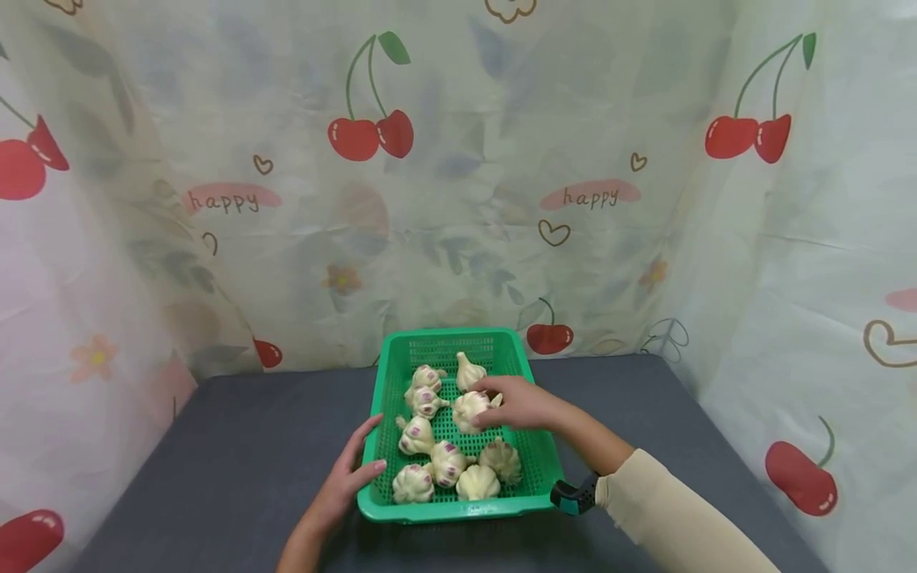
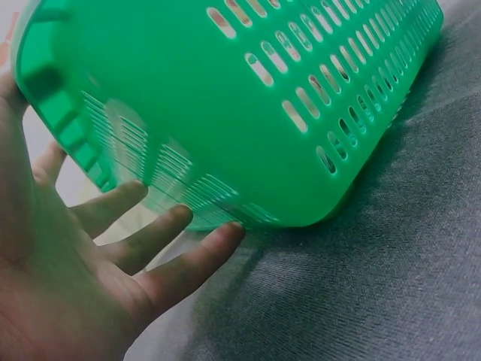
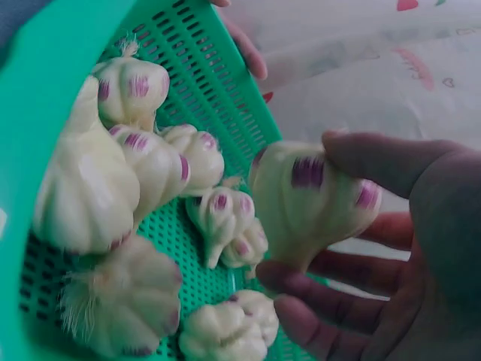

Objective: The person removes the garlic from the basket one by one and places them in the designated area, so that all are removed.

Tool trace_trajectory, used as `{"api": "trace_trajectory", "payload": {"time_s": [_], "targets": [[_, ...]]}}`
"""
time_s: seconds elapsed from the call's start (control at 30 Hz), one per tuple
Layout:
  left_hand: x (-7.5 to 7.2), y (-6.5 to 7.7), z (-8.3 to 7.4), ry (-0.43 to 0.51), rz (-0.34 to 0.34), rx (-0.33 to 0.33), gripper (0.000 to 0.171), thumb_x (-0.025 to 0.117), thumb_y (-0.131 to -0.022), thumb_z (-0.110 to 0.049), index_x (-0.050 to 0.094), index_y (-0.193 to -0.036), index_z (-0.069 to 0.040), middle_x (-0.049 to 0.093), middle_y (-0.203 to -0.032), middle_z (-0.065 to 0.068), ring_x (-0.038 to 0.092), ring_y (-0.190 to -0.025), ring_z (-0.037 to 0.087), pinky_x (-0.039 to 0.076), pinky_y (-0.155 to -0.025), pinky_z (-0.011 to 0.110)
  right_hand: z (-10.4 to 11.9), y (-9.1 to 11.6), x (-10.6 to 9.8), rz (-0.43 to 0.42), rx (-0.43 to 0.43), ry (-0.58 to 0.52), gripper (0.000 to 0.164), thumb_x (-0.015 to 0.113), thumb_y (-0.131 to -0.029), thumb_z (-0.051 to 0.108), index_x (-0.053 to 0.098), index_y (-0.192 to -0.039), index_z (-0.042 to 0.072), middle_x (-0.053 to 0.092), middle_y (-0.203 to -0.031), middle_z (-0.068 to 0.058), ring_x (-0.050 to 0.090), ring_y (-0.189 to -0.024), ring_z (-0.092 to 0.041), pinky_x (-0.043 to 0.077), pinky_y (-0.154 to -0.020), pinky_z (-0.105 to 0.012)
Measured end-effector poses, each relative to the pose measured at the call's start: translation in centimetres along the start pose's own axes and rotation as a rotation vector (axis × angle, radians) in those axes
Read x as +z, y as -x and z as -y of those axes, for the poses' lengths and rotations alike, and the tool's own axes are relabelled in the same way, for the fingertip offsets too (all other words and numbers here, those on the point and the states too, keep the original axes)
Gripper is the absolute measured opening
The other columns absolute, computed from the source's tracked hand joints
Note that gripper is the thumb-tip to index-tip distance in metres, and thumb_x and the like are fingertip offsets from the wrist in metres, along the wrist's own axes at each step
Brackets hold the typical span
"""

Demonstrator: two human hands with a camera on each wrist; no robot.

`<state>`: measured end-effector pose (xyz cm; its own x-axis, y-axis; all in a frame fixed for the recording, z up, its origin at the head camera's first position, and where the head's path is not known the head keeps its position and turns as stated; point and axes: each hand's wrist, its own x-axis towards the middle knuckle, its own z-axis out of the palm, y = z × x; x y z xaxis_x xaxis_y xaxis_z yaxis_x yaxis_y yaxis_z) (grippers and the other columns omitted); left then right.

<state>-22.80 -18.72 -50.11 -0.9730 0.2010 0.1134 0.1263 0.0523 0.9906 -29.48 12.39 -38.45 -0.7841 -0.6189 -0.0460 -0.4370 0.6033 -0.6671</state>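
A green plastic basket point(image 1: 466, 514) holds several whitish garlic bulbs with purple marks. My right hand point(image 1: 519, 402) reaches into it from the right and grips one garlic bulb point(image 3: 301, 203) between thumb and fingers. Other garlic bulbs point(image 3: 86, 184) lie below and beside that hand in the right wrist view. At the basket's left side, my left hand point(image 1: 344, 481) rests against the rim, its thumb lying over the edge. The left wrist view has the spread, mostly straight fingers point(image 2: 188, 267) of that hand along the slotted outer wall.
The basket stands on a dark grey cloth-covered table point(image 1: 265, 454). Behind it and at both sides hangs a pale curtain point(image 1: 458, 263) printed with cherries and hearts. A dark band with a small device point(image 1: 573, 495) sits on the right wrist.
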Motion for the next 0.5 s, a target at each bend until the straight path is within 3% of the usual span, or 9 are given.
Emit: {"api": "trace_trajectory", "payload": {"time_s": [0.27, 0.5], "targets": [[0.0, 0.1, -0.2, -0.002, -0.005, -0.005, 0.061, 0.055, -0.097, -0.014, 0.030, -0.152, -0.021, 0.026, -0.152, 0.023, 0.035, -0.132, 0.039, 0.040, -0.095, 0.040, -0.9, 2.1, -0.9, -0.103, -0.072, -0.013, 0.056, 0.069, -0.090, 0.035, 0.054, -0.137, 0.007, 0.059, -0.120, -0.009, 0.062, -0.079, -0.017, 0.049, -0.068, -0.035], [0.2, 0.0, -0.1, -0.001, -0.013, -0.010, 0.062, 0.055, -0.096, -0.015, 0.030, -0.152, -0.021, 0.026, -0.153, 0.023, 0.034, -0.133, 0.039, 0.038, -0.096, 0.044, -2.4, 3.7, -0.9, -0.238, -0.101, -0.092, 0.048, 0.068, -0.092, 0.031, 0.058, -0.132, 0.007, 0.062, -0.112, -0.008, 0.063, -0.075, -0.021, 0.051, -0.065, -0.036]]}}
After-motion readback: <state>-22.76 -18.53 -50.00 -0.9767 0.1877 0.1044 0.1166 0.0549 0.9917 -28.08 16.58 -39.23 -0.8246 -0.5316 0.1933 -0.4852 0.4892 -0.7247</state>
